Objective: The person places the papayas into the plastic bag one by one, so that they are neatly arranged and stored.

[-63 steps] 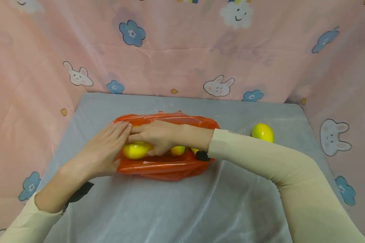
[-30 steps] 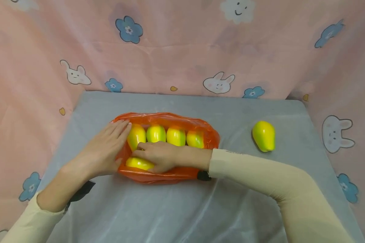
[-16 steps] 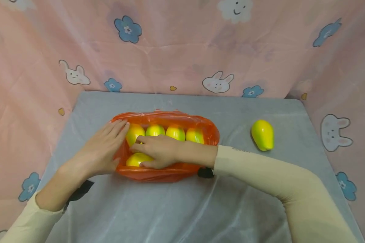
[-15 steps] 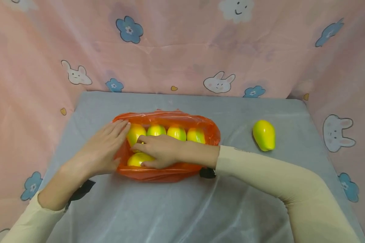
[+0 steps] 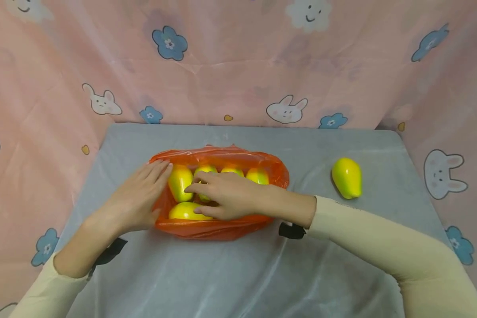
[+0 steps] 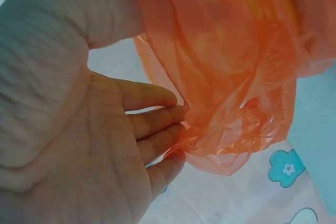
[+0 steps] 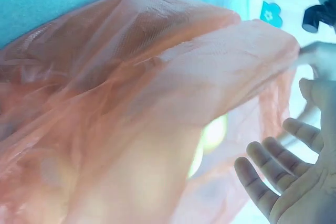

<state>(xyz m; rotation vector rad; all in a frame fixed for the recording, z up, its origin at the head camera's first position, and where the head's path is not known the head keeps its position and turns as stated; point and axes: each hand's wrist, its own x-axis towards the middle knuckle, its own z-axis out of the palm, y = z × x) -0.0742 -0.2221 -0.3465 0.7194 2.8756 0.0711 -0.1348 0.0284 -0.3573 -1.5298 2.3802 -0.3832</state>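
In the head view, an orange-red plastic bag (image 5: 222, 152) lies with its mouth spread, holding several glossy yellow-green, mango-shaped fruits. Most line the far side, such as the leftmost fruit (image 5: 180, 184); another fruit (image 5: 184, 212) lies crosswise at the near left. My left hand (image 5: 137, 194) rests against the bag's left end, fingers extended. The left wrist view shows its fingertips (image 6: 170, 140) touching the thin plastic. Over the bag's middle, my right hand (image 5: 236, 194) has its fingers spread above the fruits, gripping nothing. It covers part of the row. The right wrist view shows its extended fingers (image 7: 278, 163).
A loose yellow-green fruit (image 5: 347, 178) stands apart on the grey cloth-covered table (image 5: 175, 274), right of the bag. A pink patterned curtain (image 5: 222, 75) hangs behind and on both sides. Black wrist devices sit under both wrists, one by the right sleeve (image 5: 350, 221).
My right hand has brought a fruit to the bag's near left, let go of it and drawn back to the right with fingers loosened. My left hand has stayed at the bag's end.
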